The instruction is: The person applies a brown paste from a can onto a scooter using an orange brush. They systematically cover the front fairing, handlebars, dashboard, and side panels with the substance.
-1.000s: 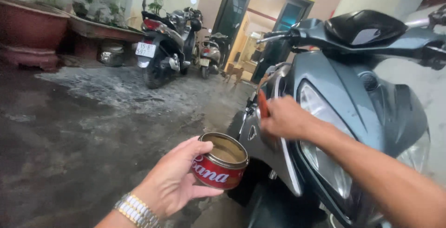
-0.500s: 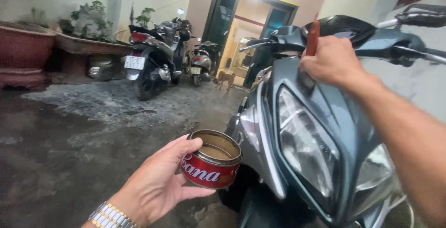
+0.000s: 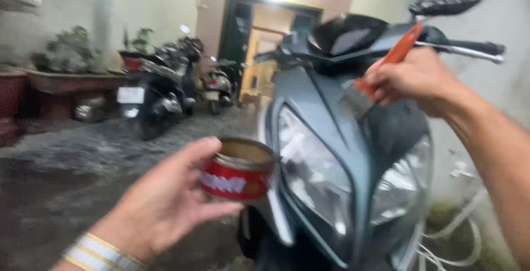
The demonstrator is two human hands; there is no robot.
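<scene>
My left hand (image 3: 163,205) holds a small round red tin (image 3: 238,170), open at the top, with tan paste inside. It hovers just left of the grey scooter's (image 3: 342,155) headlight. My right hand (image 3: 414,80) grips a paintbrush (image 3: 381,75) with an orange handle, its bristles pressed against the scooter's front panel above the headlight. A metal watch band sits on my left wrist. The picture is blurred by motion.
Other parked scooters (image 3: 160,91) stand at the back left on wet dark ground. A brick planter (image 3: 61,80) with plants lines the left wall. A lit doorway (image 3: 270,44) is behind. A white hose (image 3: 458,243) lies by the right wall.
My right hand, with the brush, rose from the scooter's lower side to its top, then came down to the front panel. The tin stayed beside the headlight.
</scene>
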